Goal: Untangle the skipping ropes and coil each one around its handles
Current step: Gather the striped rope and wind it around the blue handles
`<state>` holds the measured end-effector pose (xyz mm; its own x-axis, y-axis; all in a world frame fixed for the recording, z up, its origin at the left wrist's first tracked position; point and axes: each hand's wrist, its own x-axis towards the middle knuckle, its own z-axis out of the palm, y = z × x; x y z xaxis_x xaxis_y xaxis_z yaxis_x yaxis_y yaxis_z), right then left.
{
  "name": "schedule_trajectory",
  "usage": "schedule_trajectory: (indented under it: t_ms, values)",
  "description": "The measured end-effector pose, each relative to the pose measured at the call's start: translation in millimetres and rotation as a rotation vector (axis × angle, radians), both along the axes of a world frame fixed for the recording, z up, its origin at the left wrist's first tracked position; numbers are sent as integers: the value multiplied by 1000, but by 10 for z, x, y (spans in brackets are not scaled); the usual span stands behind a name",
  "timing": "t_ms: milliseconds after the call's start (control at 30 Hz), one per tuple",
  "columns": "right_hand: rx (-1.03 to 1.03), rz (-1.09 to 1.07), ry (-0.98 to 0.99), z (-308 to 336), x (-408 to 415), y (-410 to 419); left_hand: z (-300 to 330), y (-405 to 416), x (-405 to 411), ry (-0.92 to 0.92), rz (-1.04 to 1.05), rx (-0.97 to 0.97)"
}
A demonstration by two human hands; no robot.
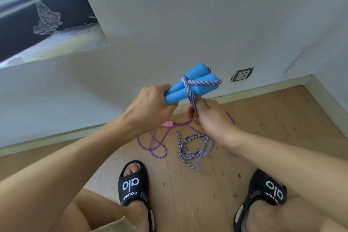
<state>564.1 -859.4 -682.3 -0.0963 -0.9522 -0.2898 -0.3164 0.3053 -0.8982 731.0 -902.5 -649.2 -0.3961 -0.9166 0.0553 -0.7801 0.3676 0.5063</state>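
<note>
My left hand [150, 107] grips the near ends of two blue foam handles [192, 83] held side by side above the floor. A blue-and-white braided rope [190, 147] is looped once around the handles. My right hand [211, 117] pinches that rope just below them. The rest of the braided rope hangs down and lies in loose loops on the floor. A thin purple rope [156, 143] with a pink handle [167, 124] lies on the floor under my hands, partly hidden by them.
I stand on a wooden floor [273, 137] in black slides [133, 182], close to a white wall [188, 15] with a skirting board. A wall socket [242, 74] sits low on the wall. A dark window recess [47, 11] is at the upper left.
</note>
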Motion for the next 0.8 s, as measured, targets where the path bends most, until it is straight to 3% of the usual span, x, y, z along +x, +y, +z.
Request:
schedule_trajectory:
  t_ms: [167,400,567,700,800]
  values:
    - [-151,152,333,41,48,224,-206,-227,91,-174,118,46]
    - [-408,310,556,243,-107,195,-402,-223,180,-560,-5,-34]
    - [-578,357,782,515,-275,-59,-360,17,-52,-713,-149,-41]
    - [-577,439,930,535,-366,-279,-309,246,-262,-701,-267,-77]
    - [-463,452,975,471,-526,-509,-176,295,-267,-632,-296,-86]
